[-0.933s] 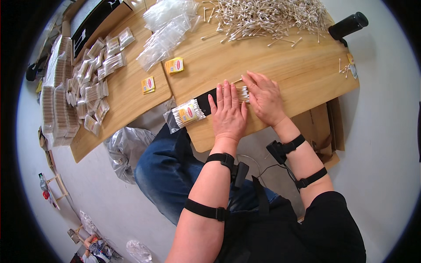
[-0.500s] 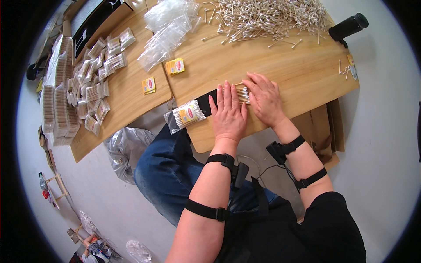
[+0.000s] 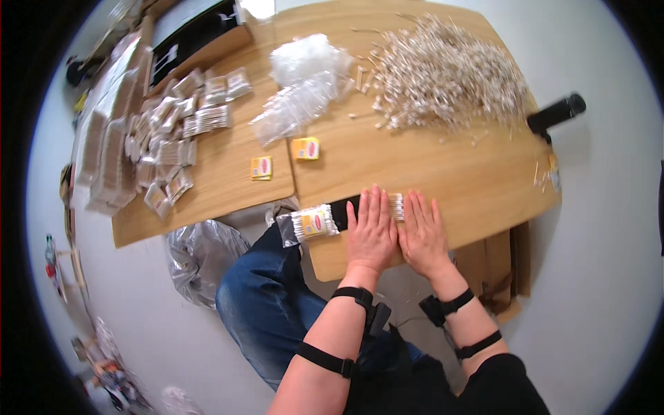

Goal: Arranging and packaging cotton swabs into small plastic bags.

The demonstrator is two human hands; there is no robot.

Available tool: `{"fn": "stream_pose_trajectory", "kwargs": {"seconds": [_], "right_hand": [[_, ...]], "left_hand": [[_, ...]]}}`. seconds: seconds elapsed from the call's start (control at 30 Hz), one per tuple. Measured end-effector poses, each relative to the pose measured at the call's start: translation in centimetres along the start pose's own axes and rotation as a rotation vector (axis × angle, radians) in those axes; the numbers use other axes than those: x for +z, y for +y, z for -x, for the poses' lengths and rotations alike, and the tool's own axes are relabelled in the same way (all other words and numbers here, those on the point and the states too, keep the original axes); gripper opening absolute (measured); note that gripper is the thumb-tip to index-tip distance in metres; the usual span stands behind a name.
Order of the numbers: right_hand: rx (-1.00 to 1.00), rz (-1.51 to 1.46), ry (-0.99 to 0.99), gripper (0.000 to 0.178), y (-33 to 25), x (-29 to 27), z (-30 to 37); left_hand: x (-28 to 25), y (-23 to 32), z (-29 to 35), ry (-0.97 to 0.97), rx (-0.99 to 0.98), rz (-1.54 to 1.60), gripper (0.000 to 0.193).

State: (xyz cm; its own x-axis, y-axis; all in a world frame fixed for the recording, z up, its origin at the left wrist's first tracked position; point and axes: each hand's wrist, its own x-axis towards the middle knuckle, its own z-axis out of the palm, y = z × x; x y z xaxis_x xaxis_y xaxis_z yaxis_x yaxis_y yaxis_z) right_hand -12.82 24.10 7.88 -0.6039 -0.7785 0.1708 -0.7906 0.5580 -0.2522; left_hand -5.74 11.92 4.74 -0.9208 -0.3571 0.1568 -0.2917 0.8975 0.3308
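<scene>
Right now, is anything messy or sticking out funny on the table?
Yes. The bag of swabs by the left hand hangs past the table edge, over the lap. A few loose swabs lie near the right edge, apart from the big pile. Both hands lie flat; the right hand covers more swabs.

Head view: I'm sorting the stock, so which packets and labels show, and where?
Filled swab packet: table's near edge, left of left hand; clear, yellow-red label.
Two loose labels: mid-table; small yellow squares.
Finished packets: far left, heaped.
Empty bags: far centre, clear.
</scene>
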Motion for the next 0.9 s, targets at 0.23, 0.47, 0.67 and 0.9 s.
{"fn": "stream_pose_trajectory", "kwargs": {"seconds": [0.23,0.47,0.67,0.9], "right_hand": [[-0.080,0.042,-0.136,0.061,-0.3,0.9,-2.2],[-0.083,0.094,-0.110,0.061,0.6,2.2,-1.6],[-0.048,0.225,-0.207,0.064,1.0,2.9,-1.8],[0.037,0.126,-0.304,0.069,1.3,2.8,-1.9]], "left_hand": [[0.0,-0.8,0.3,0.032,0.005,0.096,0.066],[0.3,-0.2,0.9,0.131,0.026,0.195,0.063],[-0.3,-0.5,1.1,-0.001,0.051,0.072,0.065],[-0.8,-1.3,0.3,-0.189,0.038,0.137,0.068]]}}
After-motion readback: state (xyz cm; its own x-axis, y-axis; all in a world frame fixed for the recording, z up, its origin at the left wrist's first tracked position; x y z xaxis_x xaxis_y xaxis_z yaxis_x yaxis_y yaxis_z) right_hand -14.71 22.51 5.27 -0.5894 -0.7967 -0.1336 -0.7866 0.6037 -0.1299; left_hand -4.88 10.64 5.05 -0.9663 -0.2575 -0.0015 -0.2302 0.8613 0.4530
